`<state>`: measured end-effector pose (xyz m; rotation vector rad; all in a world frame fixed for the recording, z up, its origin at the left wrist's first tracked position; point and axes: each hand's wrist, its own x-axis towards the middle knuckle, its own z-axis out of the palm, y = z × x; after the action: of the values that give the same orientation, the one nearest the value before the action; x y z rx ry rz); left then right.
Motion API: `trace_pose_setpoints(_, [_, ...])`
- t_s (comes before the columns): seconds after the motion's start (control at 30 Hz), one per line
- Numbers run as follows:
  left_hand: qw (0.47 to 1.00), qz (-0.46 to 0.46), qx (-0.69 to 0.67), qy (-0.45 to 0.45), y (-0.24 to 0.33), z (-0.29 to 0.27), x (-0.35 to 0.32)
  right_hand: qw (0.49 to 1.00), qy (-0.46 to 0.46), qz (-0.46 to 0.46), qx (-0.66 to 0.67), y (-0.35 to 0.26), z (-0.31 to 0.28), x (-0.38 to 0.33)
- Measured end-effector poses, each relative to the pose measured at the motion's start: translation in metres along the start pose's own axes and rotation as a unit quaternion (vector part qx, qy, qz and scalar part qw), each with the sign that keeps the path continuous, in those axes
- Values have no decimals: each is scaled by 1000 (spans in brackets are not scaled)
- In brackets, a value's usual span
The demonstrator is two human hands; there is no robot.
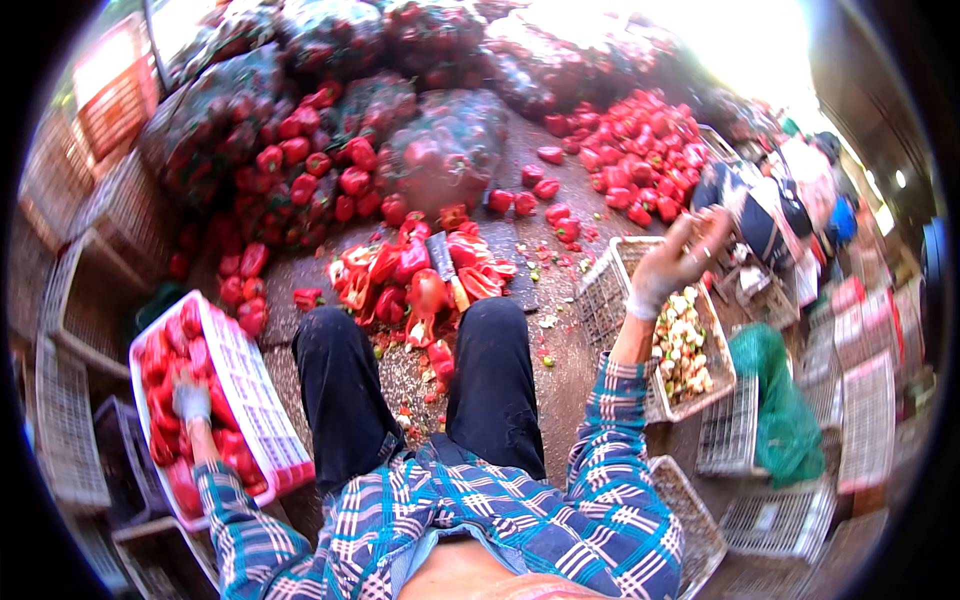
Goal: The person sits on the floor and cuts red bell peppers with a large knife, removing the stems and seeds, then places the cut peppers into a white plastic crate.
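Ground littered with red peppers (300,150). Left hand (190,402) reaching into crate (245,385) at 9 o'clock, grip unclear. Right hand (678,262) clenched above scrap basket (612,290) at 3 o'clock; risk: scraps spill past rim.

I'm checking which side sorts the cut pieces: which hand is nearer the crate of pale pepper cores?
Right. The right hand is raised just above the crate of pale cores; the left hand is far across the lap, down in the pink crate of red peppers.

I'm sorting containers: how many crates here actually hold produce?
2 that show: a pink plastic crate of cut red peppers under the left hand, and a grey plastic crate of pale scraps below the right hand. Others may be hidden.
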<state>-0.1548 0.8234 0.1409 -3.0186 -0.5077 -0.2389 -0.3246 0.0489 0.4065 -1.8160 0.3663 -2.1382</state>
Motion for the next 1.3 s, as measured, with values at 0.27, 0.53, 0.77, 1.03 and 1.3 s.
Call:
trace_pose_setpoints(0.27, [1000,-5,-11,24,21,-8,-40,936,71,-142,313,-118,-18,57])
trace_pose_setpoints(0.53, [996,-13,53,68,11,-8,-73,758,-75,9,647,-122,-17,60])
trace_pose_setpoints(0.77, [996,-9,52,69,20,-9,-77,609,-158,119,768,-108,-20,54])
trace_pose_setpoints(1.03, [997,-10,52,50,15,-7,-73,481,-185,180,838,-98,-36,45])
trace_pose_setpoints(1.3, [997,-11,73,36,23,-8,-78,414,-184,202,868,-91,-48,46])
